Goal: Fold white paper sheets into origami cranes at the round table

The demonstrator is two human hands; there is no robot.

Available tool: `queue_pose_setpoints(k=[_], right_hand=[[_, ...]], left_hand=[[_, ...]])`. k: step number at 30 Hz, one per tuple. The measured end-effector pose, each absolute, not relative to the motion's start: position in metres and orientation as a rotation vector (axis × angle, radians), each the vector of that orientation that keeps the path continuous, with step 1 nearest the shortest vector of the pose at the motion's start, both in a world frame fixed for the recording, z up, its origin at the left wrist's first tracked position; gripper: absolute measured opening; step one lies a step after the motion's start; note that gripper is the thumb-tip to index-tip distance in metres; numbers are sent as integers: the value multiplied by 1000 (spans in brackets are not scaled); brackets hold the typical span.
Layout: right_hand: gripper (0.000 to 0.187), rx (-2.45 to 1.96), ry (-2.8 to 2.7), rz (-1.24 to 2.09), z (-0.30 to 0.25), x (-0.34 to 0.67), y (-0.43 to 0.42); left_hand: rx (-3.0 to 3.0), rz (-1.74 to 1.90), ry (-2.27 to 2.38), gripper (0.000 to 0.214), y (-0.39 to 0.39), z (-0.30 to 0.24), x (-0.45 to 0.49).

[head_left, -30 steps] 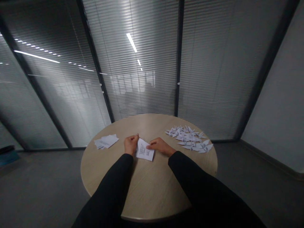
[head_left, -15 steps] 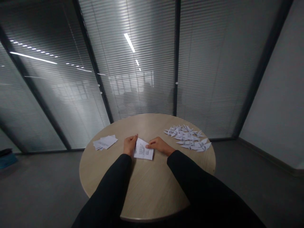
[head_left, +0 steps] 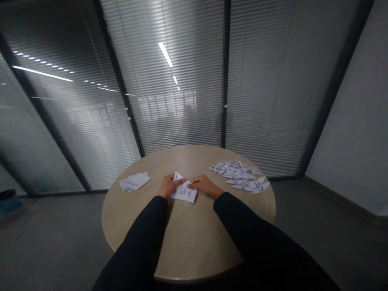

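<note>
Glass panels with closed blinds (head_left: pixel 182 101) run behind a round wooden desk (head_left: pixel 197 242). Near the desk's middle lies a printed sheet (head_left: pixel 184 195), turned at a slant with one corner pointing away from the person. The left hand (head_left: pixel 169 186) has just swung over the sheet: its fingers (head_left: pixel 178 181), upright beside the sheet's left edge a moment ago, now lie across its upper corner, pressing flat rather than clenched. The right hand (head_left: pixel 204 186) stays in place, its fingers (head_left: pixel 194 185) extended and resting at the sheet's right edge, with no pinch visible. Left of the sheet sits a loose stack of paper slips (head_left: pixel 134 182); right of it, just past the right hand, lies a heap of paper cranes (head_left: pixel 239 176). Open wood stretches from the sheet to the desk's near edge, crossed by black sleeves (head_left: pixel 142 238), and a narrower strip remains beyond the sheet.
</note>
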State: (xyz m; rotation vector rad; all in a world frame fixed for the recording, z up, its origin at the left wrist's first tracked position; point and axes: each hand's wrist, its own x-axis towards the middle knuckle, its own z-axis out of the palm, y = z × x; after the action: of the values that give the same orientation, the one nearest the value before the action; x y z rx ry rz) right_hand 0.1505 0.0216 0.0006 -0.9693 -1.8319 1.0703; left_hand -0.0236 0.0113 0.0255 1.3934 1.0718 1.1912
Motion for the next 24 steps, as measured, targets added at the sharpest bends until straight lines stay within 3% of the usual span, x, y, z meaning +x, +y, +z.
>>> queue_pose_setpoints(k=[24], right_hand=[[38,-890,-1833,1085,7,148,18]], left_hand=[[1209,1384,1052,38,17,26,-28]])
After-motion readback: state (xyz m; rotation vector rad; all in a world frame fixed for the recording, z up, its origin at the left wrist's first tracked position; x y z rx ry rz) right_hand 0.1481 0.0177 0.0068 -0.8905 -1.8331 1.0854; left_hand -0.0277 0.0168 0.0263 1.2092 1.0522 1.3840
